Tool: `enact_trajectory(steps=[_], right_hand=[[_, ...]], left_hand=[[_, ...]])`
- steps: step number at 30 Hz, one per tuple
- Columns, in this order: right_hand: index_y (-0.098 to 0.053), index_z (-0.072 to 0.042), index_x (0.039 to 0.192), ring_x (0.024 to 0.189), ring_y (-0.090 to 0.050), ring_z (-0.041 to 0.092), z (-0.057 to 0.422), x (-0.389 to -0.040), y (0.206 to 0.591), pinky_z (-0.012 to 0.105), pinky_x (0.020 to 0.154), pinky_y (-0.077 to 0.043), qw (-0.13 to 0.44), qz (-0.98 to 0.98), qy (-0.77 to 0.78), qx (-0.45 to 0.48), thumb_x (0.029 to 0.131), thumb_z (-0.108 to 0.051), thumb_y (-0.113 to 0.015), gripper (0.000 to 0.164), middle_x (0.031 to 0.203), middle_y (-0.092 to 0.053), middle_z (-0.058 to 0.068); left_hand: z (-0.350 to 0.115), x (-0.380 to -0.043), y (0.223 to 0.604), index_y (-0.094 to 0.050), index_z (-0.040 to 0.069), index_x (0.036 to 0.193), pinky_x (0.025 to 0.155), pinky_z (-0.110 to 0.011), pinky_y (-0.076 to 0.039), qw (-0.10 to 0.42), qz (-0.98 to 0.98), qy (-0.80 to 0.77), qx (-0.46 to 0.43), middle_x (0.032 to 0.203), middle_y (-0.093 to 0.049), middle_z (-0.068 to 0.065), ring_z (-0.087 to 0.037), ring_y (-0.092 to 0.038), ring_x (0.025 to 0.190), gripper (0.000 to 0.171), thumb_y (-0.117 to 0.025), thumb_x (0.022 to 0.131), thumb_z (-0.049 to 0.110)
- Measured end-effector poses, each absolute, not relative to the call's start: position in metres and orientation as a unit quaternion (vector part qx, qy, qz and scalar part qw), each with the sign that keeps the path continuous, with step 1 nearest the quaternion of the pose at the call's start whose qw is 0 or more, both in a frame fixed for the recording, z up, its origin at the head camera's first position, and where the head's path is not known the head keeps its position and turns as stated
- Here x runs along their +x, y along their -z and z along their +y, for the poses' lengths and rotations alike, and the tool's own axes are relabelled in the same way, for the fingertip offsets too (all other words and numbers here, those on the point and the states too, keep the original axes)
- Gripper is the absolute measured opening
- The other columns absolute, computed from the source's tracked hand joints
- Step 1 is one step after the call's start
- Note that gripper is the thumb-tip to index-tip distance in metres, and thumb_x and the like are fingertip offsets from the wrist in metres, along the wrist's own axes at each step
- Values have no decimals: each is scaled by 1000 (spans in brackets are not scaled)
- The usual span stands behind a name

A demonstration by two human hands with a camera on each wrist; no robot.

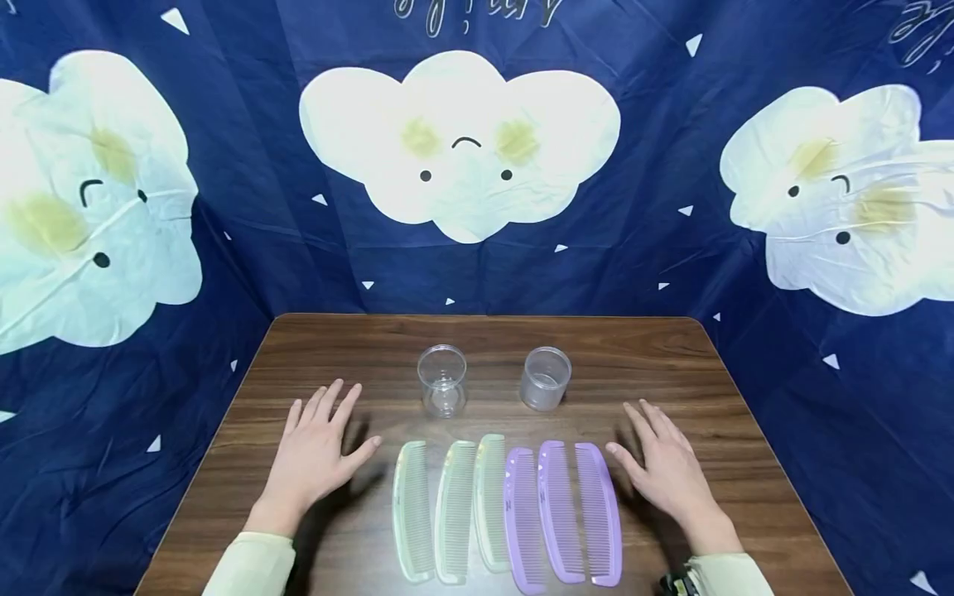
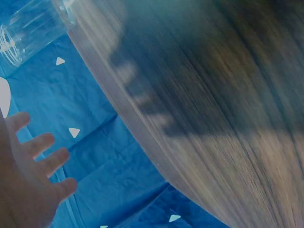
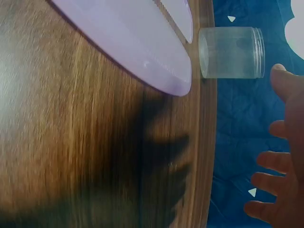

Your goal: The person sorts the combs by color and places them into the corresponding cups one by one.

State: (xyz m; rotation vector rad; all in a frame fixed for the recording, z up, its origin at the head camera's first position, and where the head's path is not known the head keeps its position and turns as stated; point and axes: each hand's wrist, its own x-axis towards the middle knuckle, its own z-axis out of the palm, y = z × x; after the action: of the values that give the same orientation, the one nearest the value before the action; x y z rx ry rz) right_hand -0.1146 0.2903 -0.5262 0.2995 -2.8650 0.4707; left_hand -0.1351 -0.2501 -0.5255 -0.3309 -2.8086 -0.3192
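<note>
My left hand (image 1: 316,451) hovers over the left part of the table with fingers spread, holding nothing. To its right lie three pale green combs (image 1: 413,511), side by side and upright in the head view. Three purple combs (image 1: 599,513) continue the row on the right, the outermost nearest my right hand (image 1: 667,468). That hand also has its fingers extended and holds nothing. Behind the combs stand two clear plastic jars, a left jar (image 1: 443,381) and a right jar (image 1: 546,379). In the right wrist view, a purple comb (image 3: 137,47) lies before the right jar (image 3: 232,52).
The wooden table (image 1: 335,339) has rounded far corners. Dark blue cloth (image 1: 477,281) with white clouds and small triangles hangs behind it and along both sides. A dark band (image 1: 680,583) shows at the right wrist by the pale sleeve.
</note>
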Motion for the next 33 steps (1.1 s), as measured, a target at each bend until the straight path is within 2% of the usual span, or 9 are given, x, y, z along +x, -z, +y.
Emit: enact_trajectory(steps=[8,18,33], right_hand=[[-48,-4,150,138,-44,49,279,-119,525,69,108,-39,120,-965,-190,135,94,-40,-73,71,152,-46,27],[-47,-10,152,138,-47,43,270,-124,525,69,106,-42,92,-968,-200,121,95,-44,-72,72,152,-47,22],[-49,-9,150,135,-53,41,246,-126,531,62,108,-45,66,-962,-225,141,94,-37,-75,68,148,-53,18]], left_hand=[[-238,-141,528,-39,19,158,113,-68,-32,152,-970,140,-125,156,-45,-18,-43,-45,138,93,-69,85,67],[-225,-152,531,-37,14,159,114,-66,-35,122,-973,150,-128,155,-46,-17,-41,-47,138,97,-68,85,70],[-215,-153,534,-33,20,161,112,-63,-38,104,-967,198,-121,157,-43,-13,-43,-49,136,97,-65,86,72]])
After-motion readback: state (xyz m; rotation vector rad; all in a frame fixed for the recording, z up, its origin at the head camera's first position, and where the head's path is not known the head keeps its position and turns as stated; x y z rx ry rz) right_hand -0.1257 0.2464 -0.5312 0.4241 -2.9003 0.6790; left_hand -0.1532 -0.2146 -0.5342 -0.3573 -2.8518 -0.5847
